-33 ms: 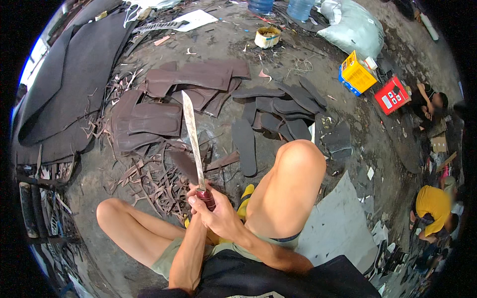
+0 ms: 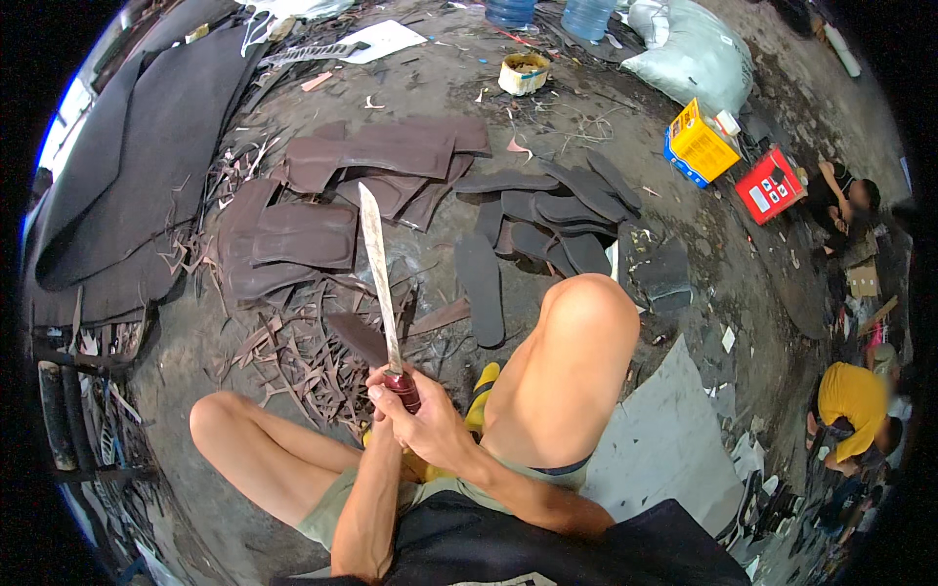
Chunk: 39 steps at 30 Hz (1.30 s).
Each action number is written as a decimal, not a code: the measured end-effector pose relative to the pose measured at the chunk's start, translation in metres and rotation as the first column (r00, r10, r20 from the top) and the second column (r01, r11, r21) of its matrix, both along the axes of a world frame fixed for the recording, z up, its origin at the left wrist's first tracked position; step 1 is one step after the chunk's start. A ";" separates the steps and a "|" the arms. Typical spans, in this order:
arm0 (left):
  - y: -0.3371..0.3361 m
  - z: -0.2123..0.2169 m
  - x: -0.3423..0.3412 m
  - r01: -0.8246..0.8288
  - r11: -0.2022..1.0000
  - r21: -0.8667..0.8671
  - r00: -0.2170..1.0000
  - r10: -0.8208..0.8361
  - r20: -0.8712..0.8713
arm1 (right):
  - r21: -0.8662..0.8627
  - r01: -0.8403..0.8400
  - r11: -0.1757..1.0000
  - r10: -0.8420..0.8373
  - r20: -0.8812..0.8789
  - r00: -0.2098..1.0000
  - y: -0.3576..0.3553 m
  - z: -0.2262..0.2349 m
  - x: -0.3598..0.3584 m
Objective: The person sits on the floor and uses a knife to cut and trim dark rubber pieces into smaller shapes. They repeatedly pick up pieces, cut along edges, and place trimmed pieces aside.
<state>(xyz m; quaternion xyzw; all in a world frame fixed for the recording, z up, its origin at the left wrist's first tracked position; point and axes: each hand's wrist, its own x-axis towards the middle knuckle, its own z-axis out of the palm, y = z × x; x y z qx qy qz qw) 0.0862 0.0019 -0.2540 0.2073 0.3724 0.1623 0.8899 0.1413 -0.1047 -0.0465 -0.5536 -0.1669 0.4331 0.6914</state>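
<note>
My right hand (image 2: 433, 422) is closed around the dark red handle of a long knife (image 2: 375, 259), in front of my lap. Its worn, pale blade points away from me, tip up. My left hand (image 2: 383, 402) is closed just beside and partly behind the right one. From its fingers a dark brown sole-shaped piece (image 2: 354, 338) sticks out to the left of the blade. The right hand hides part of this grip. Beyond lie brown molded sheets (image 2: 305, 234) and a heap of dark grey insoles (image 2: 562, 210).
Brown offcut strips (image 2: 293, 366) litter the ground before my left knee. A large dark sheet (image 2: 147, 176) lies far left. A pale sheet (image 2: 664, 439) is at my right. Farther off are a tub (image 2: 524, 74), a yellow box (image 2: 701, 145), a red tin (image 2: 771, 186) and other people.
The brown piece at my left hand, blurred before, has shifted slightly and shows sharper. Both hands and the knife are nearly where they were.
</note>
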 end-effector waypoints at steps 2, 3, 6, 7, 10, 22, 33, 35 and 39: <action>0.011 0.031 -0.023 0.007 0.999 0.040 0.999 -0.009 0.046 | -0.016 0.006 1.000 -0.005 0.064 0.998 0.004 -0.011 -0.003; 0.016 0.048 -0.031 0.033 0.999 -0.005 0.985 -0.031 0.168 | -0.039 0.019 0.999 -0.014 0.113 0.994 0.005 -0.015 -0.006; 0.021 0.099 -0.046 0.025 0.989 -0.145 0.999 -0.021 0.030 | -0.067 0.015 0.998 -0.002 0.190 0.982 0.005 -0.017 -0.008; 0.018 0.115 -0.050 -0.001 0.995 -0.096 0.998 -0.005 -0.061 | -0.041 0.048 0.998 -0.038 0.201 0.979 0.004 -0.015 -0.008; 0.015 0.155 -0.052 -0.210 0.906 0.367 0.952 0.275 -0.134 | 0.002 0.070 0.998 -0.070 0.108 0.992 0.001 -0.003 -0.001; 0.043 0.266 -0.111 -0.252 0.819 0.516 0.880 0.416 -0.231 | -0.403 -0.357 0.843 0.523 0.461 0.717 -0.037 0.018 -0.013; 0.024 0.256 -0.101 -0.301 0.711 0.636 0.847 0.506 -0.165 | -0.502 -0.321 0.803 0.574 0.510 0.640 -0.056 0.019 -0.012; 0.017 0.257 -0.099 -0.341 0.762 0.551 0.861 0.488 -0.141 | -0.439 -0.251 0.863 0.488 0.596 0.638 -0.038 0.012 -0.018; -0.006 0.258 -0.093 -0.292 0.745 0.600 0.883 0.451 -0.132 | -0.338 -0.155 0.928 0.348 0.645 0.680 0.012 0.006 -0.019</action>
